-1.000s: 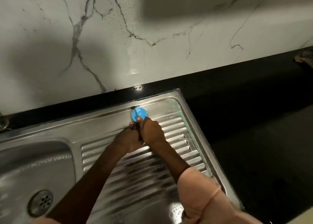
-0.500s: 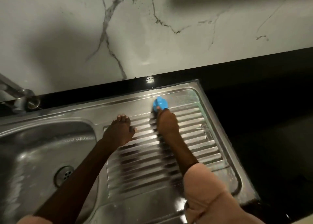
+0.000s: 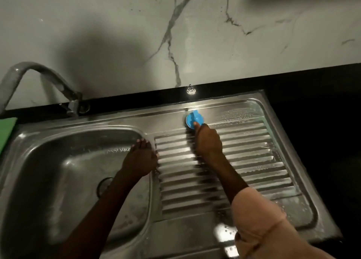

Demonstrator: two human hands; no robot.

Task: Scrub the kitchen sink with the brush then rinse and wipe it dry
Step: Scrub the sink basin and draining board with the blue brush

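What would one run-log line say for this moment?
stage: scrubbing | right hand: grips blue brush at drainboard far edge | left hand: rests on basin rim | tap: no water seen

Ribbed drainboard [image 3: 257, 161] lying open right of the right hand [image 3: 209, 143], basin [image 3: 64, 170] lying open left of the left hand [image 3: 140, 161]; tap [image 3: 39, 73] overhanging the basin's back-left corner, wall [image 3: 117, 33] closing off the rear.

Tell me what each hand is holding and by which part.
The right hand grips the blue brush by its near top side. The left hand holds nothing; it rests on the sink rim beside the basin.
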